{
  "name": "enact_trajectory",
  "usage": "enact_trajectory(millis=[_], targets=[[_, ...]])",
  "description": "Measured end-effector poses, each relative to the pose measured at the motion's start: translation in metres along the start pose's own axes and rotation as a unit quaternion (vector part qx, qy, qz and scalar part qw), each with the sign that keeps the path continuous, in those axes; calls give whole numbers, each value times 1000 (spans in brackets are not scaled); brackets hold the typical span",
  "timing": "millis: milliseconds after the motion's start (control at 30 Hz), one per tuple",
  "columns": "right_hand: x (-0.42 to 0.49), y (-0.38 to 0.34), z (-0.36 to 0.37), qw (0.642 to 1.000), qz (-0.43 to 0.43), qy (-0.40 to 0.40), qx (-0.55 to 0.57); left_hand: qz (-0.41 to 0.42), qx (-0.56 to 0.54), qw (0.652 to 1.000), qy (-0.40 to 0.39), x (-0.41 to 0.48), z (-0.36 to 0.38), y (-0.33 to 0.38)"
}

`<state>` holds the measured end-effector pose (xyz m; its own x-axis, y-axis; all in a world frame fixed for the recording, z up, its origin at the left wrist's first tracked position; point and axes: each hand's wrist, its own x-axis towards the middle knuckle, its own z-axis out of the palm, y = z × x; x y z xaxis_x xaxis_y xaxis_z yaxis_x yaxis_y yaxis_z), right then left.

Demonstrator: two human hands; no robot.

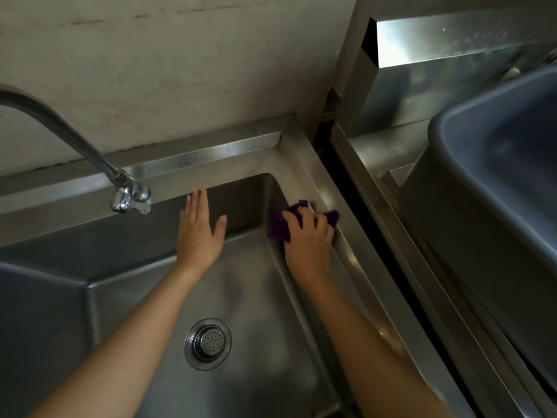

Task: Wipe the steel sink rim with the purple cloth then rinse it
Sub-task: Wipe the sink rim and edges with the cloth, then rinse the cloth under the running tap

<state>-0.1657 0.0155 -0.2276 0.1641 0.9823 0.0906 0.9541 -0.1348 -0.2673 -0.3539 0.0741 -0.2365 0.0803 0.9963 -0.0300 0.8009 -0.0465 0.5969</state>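
Bare wall point(156, 73) behind, dull beige-grey plaster w/ cracks, scuffs & a dark gap along its base. To the right, a separate steel counter point(388, 146) stands across a narrow dark gap, w/ a raised steel backsplash point(452, 40) catching a bright reflection; a big grey-blue plastic tub point(494, 188) sits on it, filling the right edge. Light is dim & flat overall, w/ soft glints on the steel; no window or floor in view.
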Motion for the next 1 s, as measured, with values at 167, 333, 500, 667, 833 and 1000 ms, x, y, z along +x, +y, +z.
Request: enact_trajectory(millis=[167, 333, 500, 667, 833, 1000], targets=[[-44, -16, -18, 981, 111, -11, 156, -183, -302, 935, -42, -70, -3, 8], [-69, -58, -24, 826, 189, -153, 509, -258, -479, 834, -93, -127, -15, -7], [-84, -101, -16, 768, 162, -260, 563, -314, -649, 682, -127, -150, -28, -25], [-82, -121, -6, 879, 18, -281, 386, -315, -703, 637, -28, -165, -39, -59], [-83, -135, 0, 894, -9, -287, 345, -338, -599, 722, 74, -183, -47, -91], [-85, -155, 10, 897, -23, -257, 359, -369, -468, 795, 107, -192, -46, -114]])
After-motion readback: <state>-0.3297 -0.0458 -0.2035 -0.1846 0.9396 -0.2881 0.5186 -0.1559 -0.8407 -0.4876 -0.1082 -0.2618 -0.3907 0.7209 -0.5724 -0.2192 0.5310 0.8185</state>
